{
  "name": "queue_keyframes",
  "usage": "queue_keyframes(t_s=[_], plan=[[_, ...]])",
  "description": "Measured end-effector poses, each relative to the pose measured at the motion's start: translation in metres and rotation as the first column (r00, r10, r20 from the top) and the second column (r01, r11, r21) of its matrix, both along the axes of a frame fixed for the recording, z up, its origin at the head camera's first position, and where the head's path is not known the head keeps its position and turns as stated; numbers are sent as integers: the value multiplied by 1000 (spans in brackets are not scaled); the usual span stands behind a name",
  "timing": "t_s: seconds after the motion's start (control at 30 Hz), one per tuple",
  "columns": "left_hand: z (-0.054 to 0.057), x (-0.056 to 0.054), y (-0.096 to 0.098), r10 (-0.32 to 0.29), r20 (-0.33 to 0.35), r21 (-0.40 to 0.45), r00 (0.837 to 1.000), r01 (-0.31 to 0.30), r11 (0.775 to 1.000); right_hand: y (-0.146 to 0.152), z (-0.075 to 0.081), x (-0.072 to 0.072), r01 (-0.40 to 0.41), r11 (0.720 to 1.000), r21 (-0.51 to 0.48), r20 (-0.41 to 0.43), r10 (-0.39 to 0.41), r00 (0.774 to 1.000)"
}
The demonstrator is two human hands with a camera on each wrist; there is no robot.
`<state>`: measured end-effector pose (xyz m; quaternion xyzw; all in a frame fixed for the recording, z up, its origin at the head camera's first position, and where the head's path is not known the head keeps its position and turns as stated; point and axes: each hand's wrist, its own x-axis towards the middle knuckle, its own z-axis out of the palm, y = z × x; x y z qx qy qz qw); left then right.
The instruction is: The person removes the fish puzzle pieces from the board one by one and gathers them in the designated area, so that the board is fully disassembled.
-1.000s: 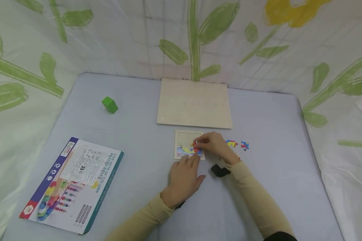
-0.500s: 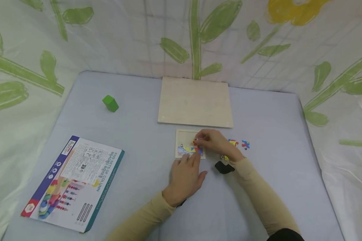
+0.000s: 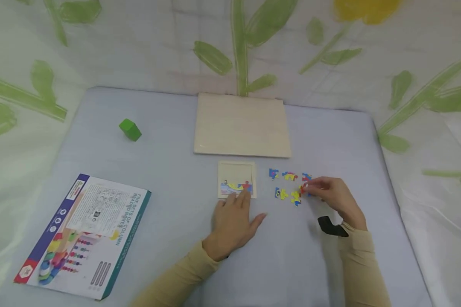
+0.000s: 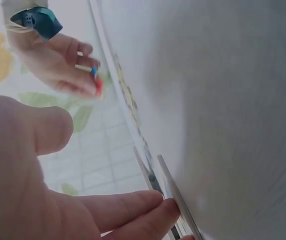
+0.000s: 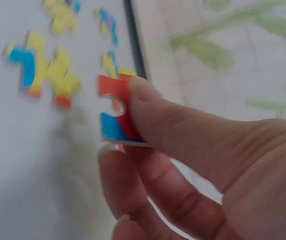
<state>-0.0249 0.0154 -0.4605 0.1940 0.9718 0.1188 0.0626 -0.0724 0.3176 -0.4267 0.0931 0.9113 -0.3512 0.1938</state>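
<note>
My left hand lies palm down at the near edge of a small wooden puzzle tray, its straight fingertips on the lower rim. A row of assembled blue, yellow and red puzzle pieces fills the bottom of that tray. To the right, my right hand pinches a red and blue puzzle piece between thumb and fingers, its round notch showing in the right wrist view. Several loose puzzle pieces lie on the table beside and below this hand, mostly yellow and blue.
A large pale wooden board lies behind the tray. A green block sits at the back left, and a printed cardboard box lies at the front left. Painted white fabric hangs around the table.
My right hand has moved right from over the tray to the loose pieces, uncovering the tray and several pieces. The left hand stays at the tray. The head view has shifted slightly.
</note>
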Motion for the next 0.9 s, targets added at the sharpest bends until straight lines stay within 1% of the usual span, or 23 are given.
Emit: queue_keyframes(t_s=[0.07,0.13,0.27,0.37,0.5,0.67,0.73,0.8,0.87,0.9], plan=[[0,1,-1,3,18,-18,1000,-2,1000,9,-3,6,-7,1000,4,36,7,999],[0,1,-2,3,18,-16,1000,-2,1000,16,-6,11,2,1000,-4,65,-2,998],[-2,3,-2,-9,-36,-7,999,9,1000,28,-11,18,44,999,-15,111,-42,993],[-3,3,-2,-14,-73,-6,997,14,1000,31,-15,21,46,999,-11,111,-45,993],[-4,4,-3,-8,-72,4,997,8,1000,28,-19,18,2,999,38,62,-4,998],[-2,4,-5,-1,-35,21,999,1,1000,17,-20,15,-28,988,150,4,28,1000],[0,4,-5,-2,-4,36,1000,2,999,10,-16,16,-20,983,184,-14,23,1000],[2,4,-6,-8,35,61,999,6,998,-1,-9,18,-10,981,192,-56,21,998],[6,3,-7,-16,81,85,997,9,996,-17,-1,17,-7,986,164,-108,25,994],[8,3,-8,-21,100,97,995,11,995,-28,3,15,-11,991,135,-136,29,990]])
